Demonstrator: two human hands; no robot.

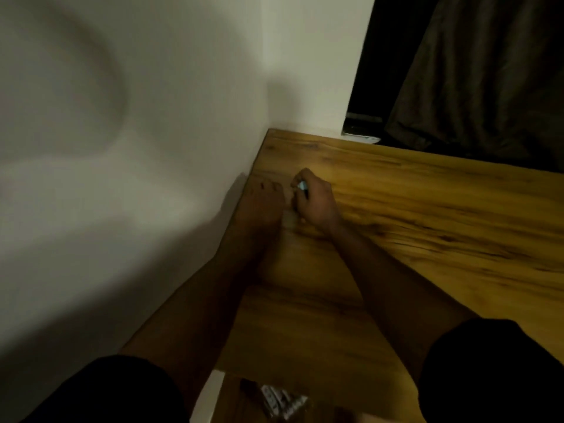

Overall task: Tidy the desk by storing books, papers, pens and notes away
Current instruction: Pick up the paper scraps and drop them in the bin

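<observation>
A wooden worktop (pixel 427 215) is seen set into a corner against a white wall (pixel 122 178), with a dark curtain (pixel 488 71) hanging beyond its far edge. Both arms, in dark short sleeves (pixel 494 370), are stretched toward the far left part of the worktop, close to the wall. The right hand (pixel 316 206) is held just above the wood with its fingers (pixel 300 178) curled narrowly round a small pale-blue object (pixel 301 187); the picture is too blurred for it to be told what the object is. The left hand (pixel 262 206) is laid just beside the right, along the worktop's edge at the wall, its fingers stretched forward and relaxed. A pale blurred patch (pixel 289 216) is seen between the two hands and cannot be made out. Below the worktop's near edge, some grey-and-white items (pixel 280 401) are lying on a lower wooden surface.
</observation>
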